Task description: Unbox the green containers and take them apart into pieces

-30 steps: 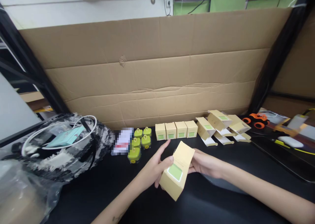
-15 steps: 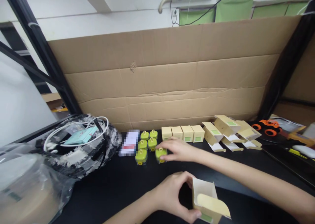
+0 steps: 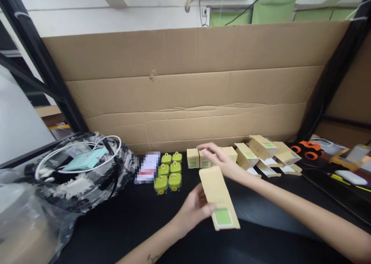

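My left hand (image 3: 193, 209) grips a flat tan carton (image 3: 218, 196) with a green label at its near end, tilted above the black table (image 3: 121, 221). My right hand (image 3: 220, 160) reaches over a row of small closed tan boxes (image 3: 193, 158) at the back, fingers stretched to the left and apart, nothing visible in them. It covers part of that row. Several green toy pieces (image 3: 168, 171) stand in two columns just left of the boxes, apart from both hands.
Several open tan cartons (image 3: 262, 152) lie in a pile right of the row. A plastic bag (image 3: 84, 171) with a white cable and a teal box sits at left. An orange toy car (image 3: 307, 149) and cluttered tray are at right. A cardboard wall (image 3: 191, 86) backs the table.
My right hand left the green pieces, one of which now stands in the group, and moved back to the row of boxes. My left hand raised the carton and turned it flat.
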`<state>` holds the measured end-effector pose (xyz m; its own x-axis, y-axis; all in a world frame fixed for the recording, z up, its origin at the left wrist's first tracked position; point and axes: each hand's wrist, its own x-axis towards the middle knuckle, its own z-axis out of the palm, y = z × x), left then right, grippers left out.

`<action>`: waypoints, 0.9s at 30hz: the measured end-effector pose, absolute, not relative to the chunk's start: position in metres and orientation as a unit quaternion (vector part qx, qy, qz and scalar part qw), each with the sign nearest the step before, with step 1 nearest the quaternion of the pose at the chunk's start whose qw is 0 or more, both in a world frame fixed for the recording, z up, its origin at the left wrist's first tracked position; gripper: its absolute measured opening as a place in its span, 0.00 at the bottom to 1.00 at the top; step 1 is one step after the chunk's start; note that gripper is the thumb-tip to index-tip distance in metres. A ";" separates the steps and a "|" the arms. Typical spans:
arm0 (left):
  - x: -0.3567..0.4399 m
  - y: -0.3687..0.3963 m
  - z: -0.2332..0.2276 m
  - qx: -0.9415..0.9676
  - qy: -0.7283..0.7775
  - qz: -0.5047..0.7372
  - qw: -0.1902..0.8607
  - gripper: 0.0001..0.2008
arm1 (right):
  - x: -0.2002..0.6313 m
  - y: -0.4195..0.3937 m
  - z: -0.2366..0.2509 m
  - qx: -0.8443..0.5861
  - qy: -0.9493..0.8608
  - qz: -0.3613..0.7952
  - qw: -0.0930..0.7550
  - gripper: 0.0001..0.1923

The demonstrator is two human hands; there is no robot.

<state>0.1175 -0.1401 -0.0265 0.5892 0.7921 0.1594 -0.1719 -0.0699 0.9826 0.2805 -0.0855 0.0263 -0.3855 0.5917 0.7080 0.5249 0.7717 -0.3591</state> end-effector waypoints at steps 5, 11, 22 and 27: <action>0.121 -0.132 -0.027 0.464 0.296 0.418 0.723 0.20 | 0.323 -0.128 0.016 -0.316 -0.815 -0.077 0.480 0.16; 0.118 -0.131 -0.030 0.448 0.281 0.395 0.751 0.17 | 0.320 -0.149 -0.006 -0.208 -0.913 -0.265 0.230 0.20; 0.120 -0.130 -0.027 0.359 0.346 0.349 0.794 0.17 | 0.321 -0.148 -0.012 -0.195 -0.892 -0.280 0.298 0.14; 0.121 -0.133 -0.026 0.371 0.340 0.360 0.786 0.19 | 0.318 -0.155 -0.011 -0.182 -0.883 -0.262 0.344 0.12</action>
<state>0.1210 -0.1330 -0.0265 0.5100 0.8181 -0.2659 -0.3138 0.4648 0.8280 0.3176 -0.1548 -0.0114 -0.6971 0.1422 0.7027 0.5023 0.7963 0.3371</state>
